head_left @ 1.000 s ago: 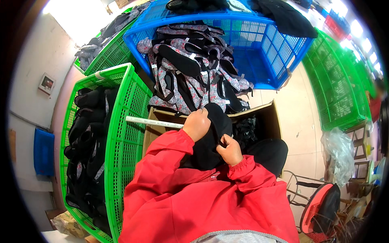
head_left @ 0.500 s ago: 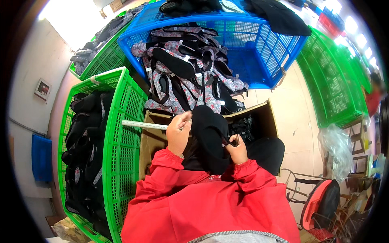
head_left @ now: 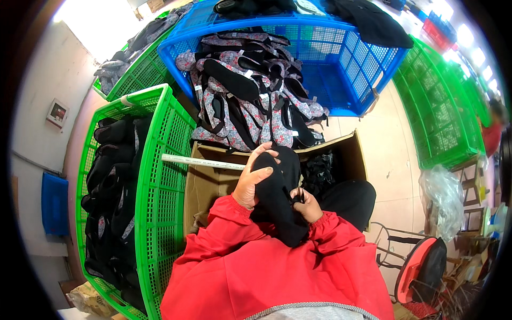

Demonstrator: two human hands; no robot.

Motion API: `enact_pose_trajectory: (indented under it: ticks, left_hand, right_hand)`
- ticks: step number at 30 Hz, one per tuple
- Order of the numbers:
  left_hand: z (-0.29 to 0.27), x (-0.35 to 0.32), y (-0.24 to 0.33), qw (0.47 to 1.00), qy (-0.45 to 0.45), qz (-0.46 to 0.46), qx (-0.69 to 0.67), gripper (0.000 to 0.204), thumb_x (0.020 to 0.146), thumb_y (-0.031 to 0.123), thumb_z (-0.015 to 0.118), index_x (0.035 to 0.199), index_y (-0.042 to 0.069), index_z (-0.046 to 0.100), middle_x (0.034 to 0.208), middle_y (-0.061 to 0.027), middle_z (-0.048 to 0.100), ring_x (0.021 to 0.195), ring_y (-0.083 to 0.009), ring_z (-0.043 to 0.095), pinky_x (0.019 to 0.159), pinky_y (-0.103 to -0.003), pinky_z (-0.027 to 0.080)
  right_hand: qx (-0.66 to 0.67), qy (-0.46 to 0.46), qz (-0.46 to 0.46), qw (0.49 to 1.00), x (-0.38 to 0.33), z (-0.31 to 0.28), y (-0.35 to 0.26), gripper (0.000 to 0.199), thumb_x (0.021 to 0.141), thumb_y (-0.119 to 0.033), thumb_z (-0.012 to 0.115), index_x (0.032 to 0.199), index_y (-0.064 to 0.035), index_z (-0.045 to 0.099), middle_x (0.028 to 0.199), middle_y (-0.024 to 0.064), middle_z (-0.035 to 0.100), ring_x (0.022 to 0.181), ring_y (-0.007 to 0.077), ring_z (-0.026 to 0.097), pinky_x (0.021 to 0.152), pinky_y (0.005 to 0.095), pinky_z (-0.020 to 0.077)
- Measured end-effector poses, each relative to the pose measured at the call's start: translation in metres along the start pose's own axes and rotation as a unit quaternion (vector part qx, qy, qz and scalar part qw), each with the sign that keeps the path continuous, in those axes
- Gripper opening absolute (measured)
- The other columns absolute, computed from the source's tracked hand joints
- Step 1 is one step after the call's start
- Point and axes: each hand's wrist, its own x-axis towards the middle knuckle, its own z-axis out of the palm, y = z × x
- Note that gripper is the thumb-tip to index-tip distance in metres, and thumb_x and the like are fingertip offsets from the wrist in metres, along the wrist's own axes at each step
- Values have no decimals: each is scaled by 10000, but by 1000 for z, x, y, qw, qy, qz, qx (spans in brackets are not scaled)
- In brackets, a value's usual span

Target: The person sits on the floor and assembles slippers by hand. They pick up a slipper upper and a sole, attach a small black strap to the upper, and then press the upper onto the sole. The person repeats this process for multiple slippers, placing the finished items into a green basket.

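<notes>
A black fabric slipper [head_left: 271, 186] is tilted upright over my lap, sole side toward me. My left hand [head_left: 253, 180] grips its upper part, thumb across the sole and fingers round the far edge. At the slipper's right side my right hand [head_left: 308, 207] is closed round a small dark pointed tool that looks like thread snips [head_left: 300, 195]; most of it is hidden in the fingers. Behind my left hand a white plastic pipe [head_left: 200, 161] spans from the green crate to the cardboard box [head_left: 330, 143], which holds black scraps [head_left: 318, 169].
Floral slippers with black soles [head_left: 240, 106] spill from a blue crate [head_left: 325, 88] on its side. At the left, a green crate [head_left: 160, 213] holds black slippers [head_left: 109, 197]. Another green crate [head_left: 434, 101], a clear plastic bag [head_left: 444, 200] and a red-and-black seat [head_left: 421, 269] are at the right.
My left hand was raised with loose fingers beside the slipper; it has moved right and taken hold of it. The slipper has turned and dropped lower. My right hand has moved slightly down.
</notes>
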Motion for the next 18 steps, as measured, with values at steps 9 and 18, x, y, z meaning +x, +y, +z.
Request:
enact_pose_trajectory:
  ticks: [9,18]
  left_hand:
    - [11,-4,3,992,70,72,76,471,837,-13,644,1280,21,488,1051,-90,618,890,-168,621,803,-305,548]
    - [9,-6,4,993,88,58,51,430,841,-40,636,1244,18,498,1011,-46,624,898,-129,607,834,-269,522]
  right_hand:
    - [90,8,12,996,-7,9,-20,279,800,90,594,1045,-41,562,923,-28,570,839,63,543,757,208,450]
    - [61,13,-1,998,-9,5,-20,273,833,23,682,1074,-47,575,925,-33,571,810,48,549,747,206,460]
